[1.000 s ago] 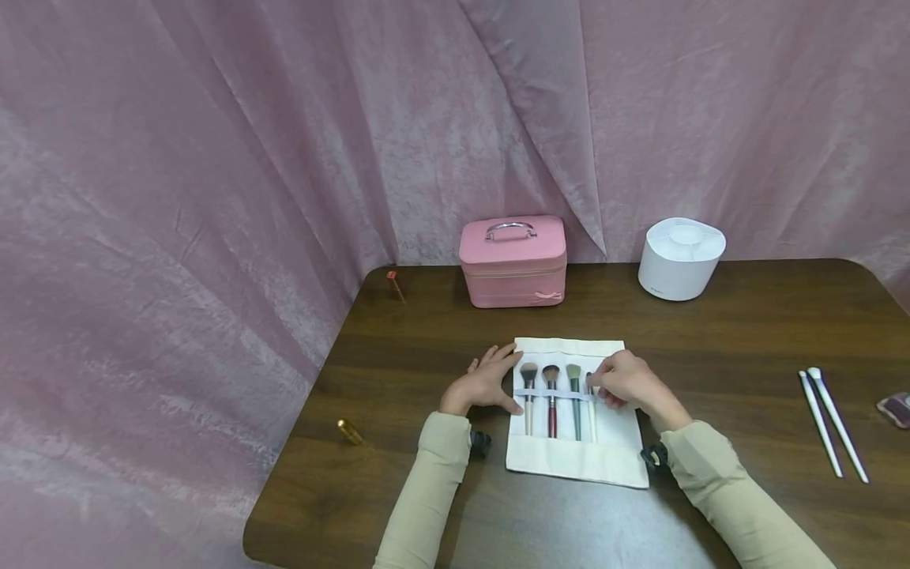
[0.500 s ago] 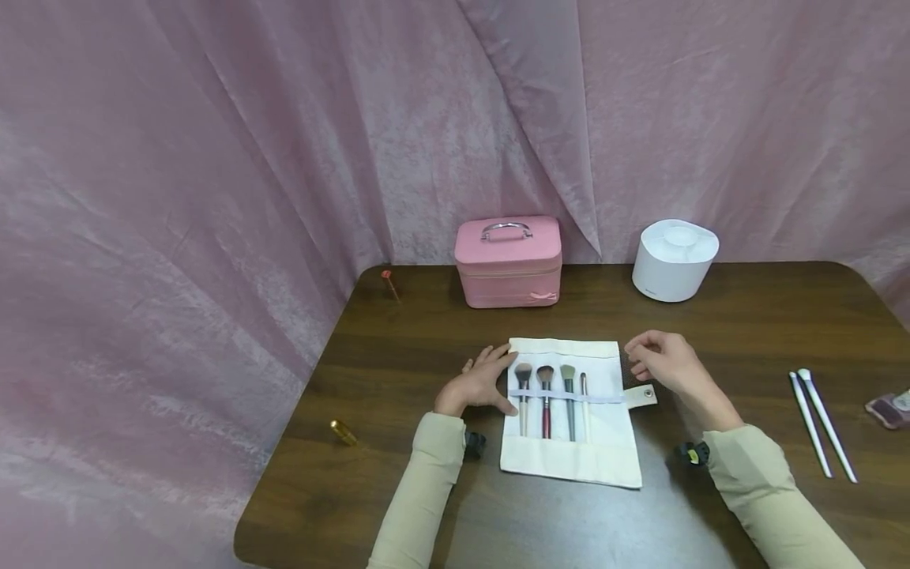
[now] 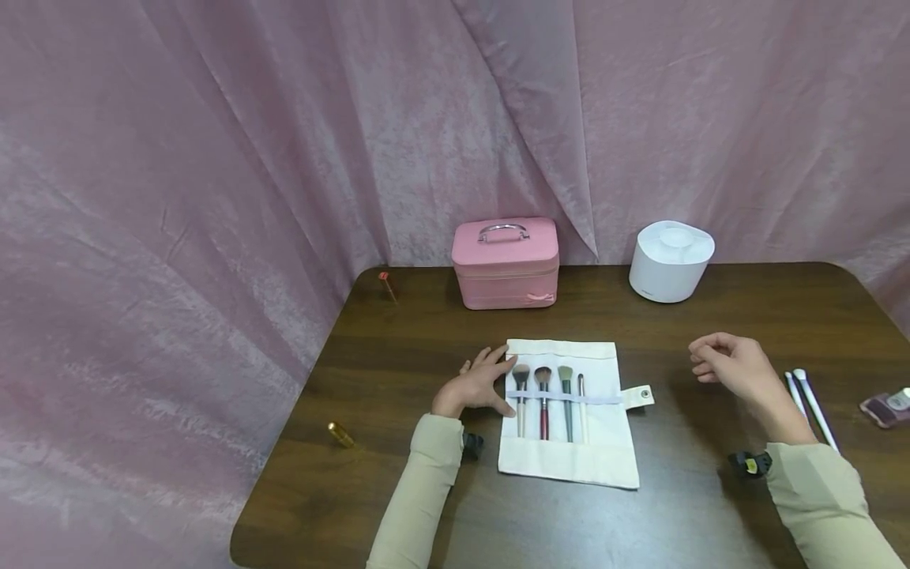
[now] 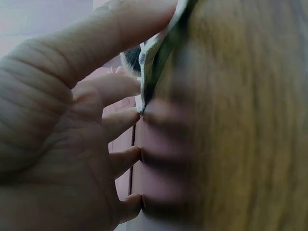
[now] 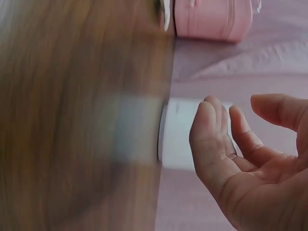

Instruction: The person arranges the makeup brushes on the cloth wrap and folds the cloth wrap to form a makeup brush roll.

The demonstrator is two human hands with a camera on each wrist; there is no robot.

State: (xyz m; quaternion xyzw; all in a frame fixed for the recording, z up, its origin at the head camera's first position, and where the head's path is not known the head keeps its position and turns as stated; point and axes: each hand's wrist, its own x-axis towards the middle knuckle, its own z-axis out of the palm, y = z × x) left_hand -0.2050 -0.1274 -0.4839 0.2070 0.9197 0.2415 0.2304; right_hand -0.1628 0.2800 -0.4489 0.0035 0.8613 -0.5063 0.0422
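A white fabric brush roll (image 3: 569,462) lies spread on the table, with several makeup brushes tucked under its elastic band. Among them are a green-bristled brush (image 3: 566,403), a red-handled brush (image 3: 543,403) and a slim white one (image 3: 583,407). My left hand (image 3: 478,389) rests at the roll's left edge, fingers spread, thumb and index touching the cloth. To the right of the roll, my right hand (image 3: 739,371) is over the table with loosely bent fingers and holds nothing. Two white-handled brushes (image 3: 814,407) lie near it, partly hidden by the right arm.
At the back stand a pink case (image 3: 506,269) and a white lidded container (image 3: 671,265). A gold tube (image 3: 341,435) and a red-tipped stick (image 3: 388,286) lie on the left. A dark purple bottle (image 3: 887,407) is at the far right. The roll's snap tab (image 3: 637,397) sticks out rightward.
My right hand has let go of the slim white brush on the roll and moved away to the right, uncovering the snap tab. The left hand has stayed on the roll's left edge.
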